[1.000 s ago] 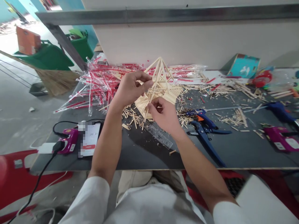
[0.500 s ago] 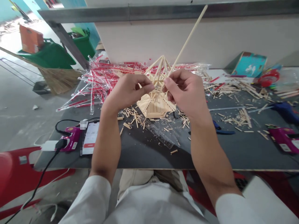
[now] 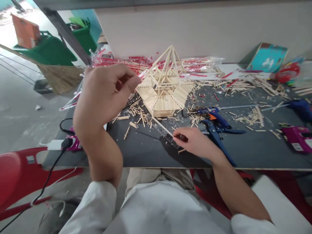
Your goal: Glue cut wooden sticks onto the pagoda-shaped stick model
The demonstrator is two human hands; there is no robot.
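A model built of thin wooden sticks (image 3: 165,92), a hexagonal base under a pointed frame, stands on the dark table (image 3: 146,156). My left hand (image 3: 104,94) is raised at the model's left rim, thumb and forefinger pinched together against its edge. My right hand (image 3: 192,143) rests low on the table in front of the model. It pinches the end of a long thin stick (image 3: 162,126) that lies slanted over a clear plastic ruler (image 3: 170,136).
Blue cutting pliers (image 3: 216,125) lie right of my right hand. Purple glue guns sit at the right (image 3: 296,138) and the left (image 3: 73,143), the left one with a black cable. Red-and-clear wrappers (image 3: 117,61) pile behind; stick offcuts (image 3: 253,117) litter the table. A red chair (image 3: 14,175) stands at left.
My right hand has come down from the model's top to the table front, bringing the long stick with it. My left hand has shifted left and nearer the camera; the view has tilted down.
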